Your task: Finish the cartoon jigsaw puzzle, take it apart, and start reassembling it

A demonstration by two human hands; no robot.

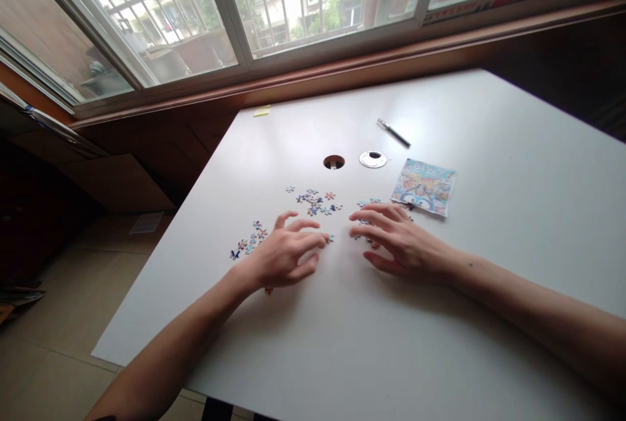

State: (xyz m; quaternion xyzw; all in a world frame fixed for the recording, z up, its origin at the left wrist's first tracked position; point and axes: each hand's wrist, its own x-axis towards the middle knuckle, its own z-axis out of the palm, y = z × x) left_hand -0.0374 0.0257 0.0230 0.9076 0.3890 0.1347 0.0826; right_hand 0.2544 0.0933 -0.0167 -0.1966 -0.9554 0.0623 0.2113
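My left hand (292, 251) hovers low over the white table, its fingers bent but apart. The tip of one finger is at a small blue jigsaw piece (331, 238); I cannot tell if it presses on it. A loose cluster of jigsaw pieces (313, 201) lies just beyond that hand, and more pieces (252, 238) are scattered to its left. Across a gap, my right hand (391, 235) has its fingers spread above another group of jigsaw pieces (364, 221), partly hiding them. Nothing shows gripped in it.
A printed picture sheet (424, 186) lies beyond my right hand. Further back are a pen (394, 133), a round metal cover (373, 159) and a cable hole (334, 162) in the table (342, 356). A yellow sticky note (261, 111) is at the far edge, by the window.
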